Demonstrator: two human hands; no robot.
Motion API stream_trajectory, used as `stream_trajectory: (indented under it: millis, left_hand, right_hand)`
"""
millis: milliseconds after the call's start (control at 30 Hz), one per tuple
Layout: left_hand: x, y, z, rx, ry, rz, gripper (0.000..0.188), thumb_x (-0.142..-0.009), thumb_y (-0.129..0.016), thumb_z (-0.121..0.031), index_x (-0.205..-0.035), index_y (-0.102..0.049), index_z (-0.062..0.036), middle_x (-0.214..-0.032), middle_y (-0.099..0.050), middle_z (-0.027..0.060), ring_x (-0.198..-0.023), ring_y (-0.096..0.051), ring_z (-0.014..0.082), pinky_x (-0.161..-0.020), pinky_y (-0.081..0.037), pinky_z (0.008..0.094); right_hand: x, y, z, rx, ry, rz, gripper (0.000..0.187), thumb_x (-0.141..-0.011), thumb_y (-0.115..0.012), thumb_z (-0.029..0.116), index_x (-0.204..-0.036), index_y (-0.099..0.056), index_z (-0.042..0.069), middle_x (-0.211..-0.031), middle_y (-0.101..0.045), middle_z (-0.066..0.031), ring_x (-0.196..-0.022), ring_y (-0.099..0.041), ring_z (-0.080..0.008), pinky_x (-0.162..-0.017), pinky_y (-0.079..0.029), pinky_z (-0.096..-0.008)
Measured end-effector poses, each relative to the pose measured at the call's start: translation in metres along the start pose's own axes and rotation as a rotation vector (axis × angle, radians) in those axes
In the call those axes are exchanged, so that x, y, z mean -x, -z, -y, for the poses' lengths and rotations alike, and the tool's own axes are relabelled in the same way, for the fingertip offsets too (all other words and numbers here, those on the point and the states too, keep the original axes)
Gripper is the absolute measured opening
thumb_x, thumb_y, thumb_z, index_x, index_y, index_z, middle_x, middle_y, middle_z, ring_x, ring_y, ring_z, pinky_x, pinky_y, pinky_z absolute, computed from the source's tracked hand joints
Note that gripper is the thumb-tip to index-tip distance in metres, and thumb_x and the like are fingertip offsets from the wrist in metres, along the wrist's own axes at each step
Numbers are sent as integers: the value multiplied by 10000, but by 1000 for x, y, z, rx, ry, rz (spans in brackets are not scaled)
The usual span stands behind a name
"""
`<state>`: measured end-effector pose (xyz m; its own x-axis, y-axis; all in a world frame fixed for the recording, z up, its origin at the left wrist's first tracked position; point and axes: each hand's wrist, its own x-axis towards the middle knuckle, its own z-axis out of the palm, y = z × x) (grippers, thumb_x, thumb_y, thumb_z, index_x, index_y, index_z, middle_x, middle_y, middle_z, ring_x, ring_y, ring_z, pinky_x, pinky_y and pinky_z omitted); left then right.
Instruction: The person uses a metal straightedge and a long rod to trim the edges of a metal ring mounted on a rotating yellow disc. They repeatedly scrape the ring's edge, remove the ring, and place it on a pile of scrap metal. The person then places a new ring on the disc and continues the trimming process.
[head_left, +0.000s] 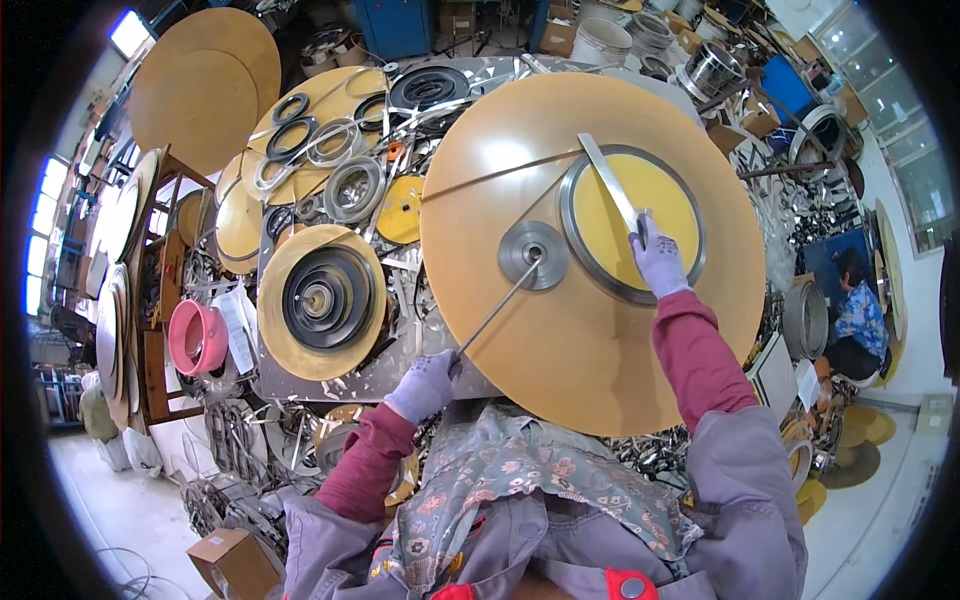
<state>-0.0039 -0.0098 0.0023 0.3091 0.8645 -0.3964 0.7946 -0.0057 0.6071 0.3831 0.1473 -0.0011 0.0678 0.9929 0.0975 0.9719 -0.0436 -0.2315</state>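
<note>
A large tan disc lies before me on the bench. Right of its middle, a grey metal ring surrounds a yellow round plate. My right hand, in a pale lilac glove, is closed on the lower end of a flat metal bar that slants up and left across the ring. My left hand, gloved alike, is closed around the near end of a thin metal rod. The rod's far end meets the centre of a small grey hub on the disc. A narrow brown band runs across the disc to the ring.
Left of the disc are a tan disc with dark coiled rings, a small yellow disc and several loose rings. A pink basin stands further left. Metal scraps litter the bench. At the far right sits another person.
</note>
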Motion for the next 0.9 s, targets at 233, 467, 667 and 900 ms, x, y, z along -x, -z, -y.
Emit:
stream_trajectory:
  millis: [233,467,667,900]
  left_hand:
    - [0,-7,5,16,-21,10,155,-878,-511,-149,-880,-527,5,-786,-584,255,-788,-570,436,-669,-437,490]
    - [1,-12,9,25,-37,-12,162,-867,-513,-151,-870,-543,8,-778,-587,257,-780,-573,437,-670,-441,492]
    - [2,-12,5,54,-37,-7,169,-860,-511,-152,-872,-561,9,-787,-591,262,-795,-576,438,-685,-451,486]
    - [3,-14,3,5,-51,25,170,-883,-506,-170,-891,-515,-1,-785,-591,250,-797,-578,431,-690,-440,496]
  right_hand:
    - [-3,-4,-4,25,-43,55,436,-887,-506,326,-1186,-512,9,-863,-631,-256,-831,-614,-397,-760,-476,-481]
    - [-5,-4,-5,58,-26,100,456,-893,-505,310,-1203,-484,-24,-908,-636,-241,-868,-621,-374,-780,-483,-461]
    - [-4,-3,-3,6,-14,105,424,-888,-512,302,-1179,-497,-7,-907,-632,-248,-870,-616,-381,-786,-477,-465]
    - [-4,-2,-5,-23,-32,68,386,-873,-532,305,-1123,-545,12,-886,-634,-238,-850,-615,-383,-775,-474,-461]
